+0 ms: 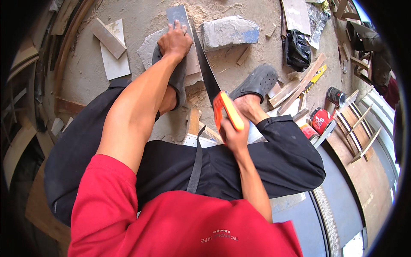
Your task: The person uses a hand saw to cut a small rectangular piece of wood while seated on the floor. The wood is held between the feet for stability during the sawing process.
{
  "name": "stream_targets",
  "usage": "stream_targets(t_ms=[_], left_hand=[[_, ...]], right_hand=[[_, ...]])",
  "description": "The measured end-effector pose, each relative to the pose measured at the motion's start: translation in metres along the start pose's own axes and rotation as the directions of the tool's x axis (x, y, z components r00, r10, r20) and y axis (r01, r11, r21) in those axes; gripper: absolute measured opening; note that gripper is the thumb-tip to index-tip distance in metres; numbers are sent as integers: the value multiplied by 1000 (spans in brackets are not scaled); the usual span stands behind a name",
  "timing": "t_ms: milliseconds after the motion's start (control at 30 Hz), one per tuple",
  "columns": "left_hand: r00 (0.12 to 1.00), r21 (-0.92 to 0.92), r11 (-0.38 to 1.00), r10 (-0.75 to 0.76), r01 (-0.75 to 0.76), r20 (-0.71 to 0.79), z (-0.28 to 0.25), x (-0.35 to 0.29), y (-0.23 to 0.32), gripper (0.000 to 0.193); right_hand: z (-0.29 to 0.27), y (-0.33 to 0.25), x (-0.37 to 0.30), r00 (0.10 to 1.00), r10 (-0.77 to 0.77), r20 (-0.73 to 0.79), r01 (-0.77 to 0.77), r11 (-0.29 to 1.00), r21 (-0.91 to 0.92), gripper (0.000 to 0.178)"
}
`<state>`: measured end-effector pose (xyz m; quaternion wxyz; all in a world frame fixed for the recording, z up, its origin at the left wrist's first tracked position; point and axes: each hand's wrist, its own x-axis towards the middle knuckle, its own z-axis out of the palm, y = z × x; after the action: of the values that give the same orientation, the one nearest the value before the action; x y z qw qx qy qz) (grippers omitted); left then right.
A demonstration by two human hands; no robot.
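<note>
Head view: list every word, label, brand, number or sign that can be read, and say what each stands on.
Red shirt: small pale print on the chest; wording not copied here.
Red can: pale lettering; also not copied.
Dark can: label too small to read.
Saw: no text I can make out.

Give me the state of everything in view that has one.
Flat grey-faced board: under the left hand
Orange-handled handsaw: gripped in the right hand, alongside the board
Black plastic bag: crumpled
Dark perforated clogs: worn
Rough whitish block: stained blue at one end
</note>
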<state>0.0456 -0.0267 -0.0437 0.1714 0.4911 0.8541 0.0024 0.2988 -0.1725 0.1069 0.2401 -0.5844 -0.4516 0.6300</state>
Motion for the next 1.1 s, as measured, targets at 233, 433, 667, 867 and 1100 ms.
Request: stream_targets(t_ms=[233,433,667,867,1100], left_hand=[[993,22,993,117,-117,11,-3,1,4,62],[1000,-31,1000,-3,2,-28,0,1,5,59],[999,-27,999,46,-46,3,-3,-1,2,59],[999,-54,998,28,-29,-19,-2,0,10,60],[997,-31,999,36,-38,-72,16,7,-6,61]], right_hand=[[16,19,66,989,150,-13,-149,988,38,52],[6,10,-10,997,68,-41,-65,995,77,53],[8,3,16,1000,4,2,-4,999,-39,50],[8,11,37,998,48,-36,-52,990,-132,51],[-11,-6,-23,998,65,11,-65,997,30,52]])
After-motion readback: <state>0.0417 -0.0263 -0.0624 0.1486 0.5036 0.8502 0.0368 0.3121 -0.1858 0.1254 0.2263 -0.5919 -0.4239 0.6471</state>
